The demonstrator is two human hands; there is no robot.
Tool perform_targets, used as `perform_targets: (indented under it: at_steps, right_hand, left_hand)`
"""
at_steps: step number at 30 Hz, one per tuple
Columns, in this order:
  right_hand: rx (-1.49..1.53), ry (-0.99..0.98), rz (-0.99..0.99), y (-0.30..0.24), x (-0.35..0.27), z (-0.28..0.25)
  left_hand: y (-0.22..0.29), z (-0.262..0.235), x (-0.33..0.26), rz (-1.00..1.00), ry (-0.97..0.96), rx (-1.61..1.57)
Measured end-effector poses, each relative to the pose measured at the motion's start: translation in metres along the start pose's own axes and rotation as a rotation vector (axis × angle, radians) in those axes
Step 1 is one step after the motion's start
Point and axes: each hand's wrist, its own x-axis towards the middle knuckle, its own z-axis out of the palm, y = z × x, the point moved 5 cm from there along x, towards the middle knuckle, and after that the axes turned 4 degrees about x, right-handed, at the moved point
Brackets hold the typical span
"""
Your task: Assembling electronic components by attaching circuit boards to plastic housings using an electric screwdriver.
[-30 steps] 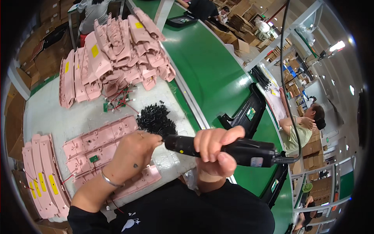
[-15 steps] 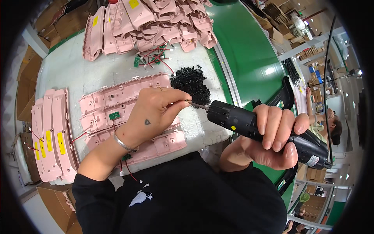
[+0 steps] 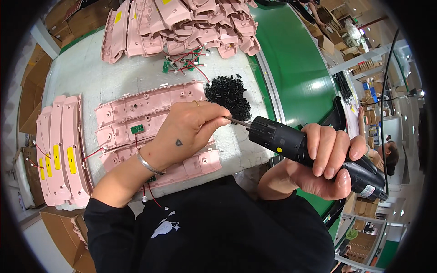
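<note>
My right hand (image 3: 330, 159) is wrapped round a black electric screwdriver (image 3: 282, 140), whose bit points left. Thumb and forefinger of my left hand (image 3: 191, 129) are pinched together at the tip of the thin metal bit (image 3: 239, 121). Whatever small piece they may hold there is hidden between the fingertips. Below the left hand and forearm lie several open pink plastic housings (image 3: 120, 111), partly covered by them. One carries a small green circuit board (image 3: 137, 129) with a red wire. Just beyond the bit is a heap of small black parts (image 3: 227, 95), too small to name surely.
Yellow-labelled pink housings (image 3: 63, 136) stand side by side at the left. More pink housings (image 3: 191, 27) are piled at the back, with wired circuit boards (image 3: 186, 63) before them. A green conveyor belt (image 3: 287, 59) runs along the right; a black cable (image 3: 387, 104) hangs there.
The view has shifted slightly, so the table's things sit a little differently. Both hands keep their grip, the bit's tip still at my left fingertips. The small piece glimpsed there earlier is now hidden.
</note>
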Motion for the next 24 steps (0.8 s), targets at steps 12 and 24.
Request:
perform_targets:
  at_steps: [12,24]
  right_hand:
    - [0.008,-0.046,0.075,0.006,0.0,-0.003]
    - [0.067,0.028,0.083,0.02,-0.004,0.005]
  left_hand:
    - [0.004,-0.001,-0.004,0.133,0.011,0.191]
    - [0.0,-0.016,-0.019,0.048,0.05,0.288]
